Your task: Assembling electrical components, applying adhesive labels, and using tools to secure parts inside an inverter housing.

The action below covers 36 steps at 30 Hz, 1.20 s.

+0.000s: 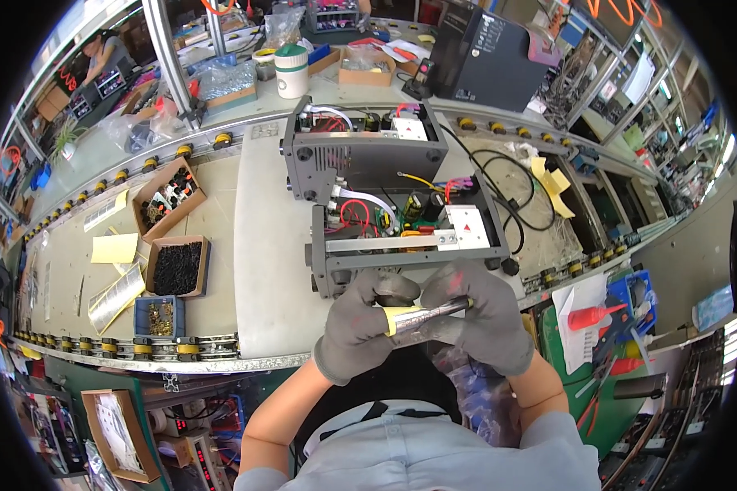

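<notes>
Both my hands wear grey work gloves and meet just in front of an opened electrical unit. Between them a curled silver label sheet with a yellow backing (418, 318) is pinched. My left hand (354, 329) closes on its yellow end, and my right hand (487, 322) grips the silver end. Close beyond the gloves sits the dark metal unit (409, 255), its wires, circuit parts and white plate exposed. A second dark unit (368, 162) with side vents stands behind it. The gloves hide part of the nearer unit's front edge.
On the left lie a box of black small parts (180, 268), a box of mixed parts (170, 200), a blue bin of brass pieces (159, 317) and more label sheets (116, 301). Black cable (512, 204) coils at right. A red-capped bottle (591, 317) lies on a green surface.
</notes>
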### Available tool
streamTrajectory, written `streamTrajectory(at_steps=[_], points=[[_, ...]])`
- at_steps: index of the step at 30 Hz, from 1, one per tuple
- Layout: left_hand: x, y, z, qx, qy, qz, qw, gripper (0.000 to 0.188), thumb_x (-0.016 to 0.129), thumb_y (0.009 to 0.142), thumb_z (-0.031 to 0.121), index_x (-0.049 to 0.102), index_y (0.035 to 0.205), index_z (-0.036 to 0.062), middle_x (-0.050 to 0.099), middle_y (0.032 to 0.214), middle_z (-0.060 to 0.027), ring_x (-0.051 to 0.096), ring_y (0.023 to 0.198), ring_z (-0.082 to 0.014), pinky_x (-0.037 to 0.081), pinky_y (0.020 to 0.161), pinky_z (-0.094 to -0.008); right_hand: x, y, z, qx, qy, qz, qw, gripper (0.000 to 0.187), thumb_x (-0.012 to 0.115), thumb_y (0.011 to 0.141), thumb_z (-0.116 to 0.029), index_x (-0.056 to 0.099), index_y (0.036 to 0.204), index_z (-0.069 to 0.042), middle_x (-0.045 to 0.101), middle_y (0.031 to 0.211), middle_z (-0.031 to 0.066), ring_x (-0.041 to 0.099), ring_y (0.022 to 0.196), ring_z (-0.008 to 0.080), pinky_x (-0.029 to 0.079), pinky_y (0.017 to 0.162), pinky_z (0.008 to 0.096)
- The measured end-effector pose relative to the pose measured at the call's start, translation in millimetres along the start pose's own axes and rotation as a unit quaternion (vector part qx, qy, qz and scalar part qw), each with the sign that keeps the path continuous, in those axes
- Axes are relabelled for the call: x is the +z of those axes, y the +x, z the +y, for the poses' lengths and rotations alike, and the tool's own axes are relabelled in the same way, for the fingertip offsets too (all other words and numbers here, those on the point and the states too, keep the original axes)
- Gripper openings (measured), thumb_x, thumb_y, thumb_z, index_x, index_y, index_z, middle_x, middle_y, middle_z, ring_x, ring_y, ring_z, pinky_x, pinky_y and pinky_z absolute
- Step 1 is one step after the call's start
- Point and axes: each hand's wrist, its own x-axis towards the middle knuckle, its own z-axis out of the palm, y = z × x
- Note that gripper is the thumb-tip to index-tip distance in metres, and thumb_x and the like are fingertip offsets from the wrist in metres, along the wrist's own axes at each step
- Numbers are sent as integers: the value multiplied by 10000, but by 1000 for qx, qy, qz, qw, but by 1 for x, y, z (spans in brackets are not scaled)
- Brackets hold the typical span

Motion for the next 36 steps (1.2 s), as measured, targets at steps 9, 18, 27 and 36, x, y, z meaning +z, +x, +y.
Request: streamTrajectory(at_steps=[9, 18, 27, 36], points=[[-10, 2, 0, 0, -4, 28, 1000, 230, 635, 610, -126, 637, 775, 35, 540, 964, -121, 565, 841, -253, 474, 711, -300, 0, 28, -21, -12, -154, -61, 986, 287, 756, 631, -122, 603, 868, -68, 572, 823, 47, 550, 742, 188, 436, 703, 288], [-18, -1, -6, 15, 14, 6, 1000, 258, 563, 525, -145, 558, 704, 41, 529, 993, -136, 565, 886, -288, 477, 745, -327, 9, 25, -16, -36, -95, -67, 993, 244, 744, 682, -83, 587, 867, -56, 534, 836, 62, 563, 769, 209, 450, 681, 299], [-19, 11, 6, 6, -17, -7, 1000, 249, 552, 568, -170, 541, 732, 16, 507, 1002, -143, 579, 848, -269, 498, 697, -304, 13, 25, -20, -90, -168, -7, 982, 243, 753, 678, -119, 605, 851, -32, 535, 784, 70, 565, 692, 189, 455, 615, 284], [-10, 6, -3, -79, -115, 38, 990, 238, 562, 572, -172, 525, 698, 26, 511, 966, -129, 562, 839, -255, 484, 683, -292, 10, 24, -17, -102, -122, -5, 987, 226, 751, 668, -79, 609, 838, -33, 548, 808, 84, 580, 700, 183, 454, 598, 283]])
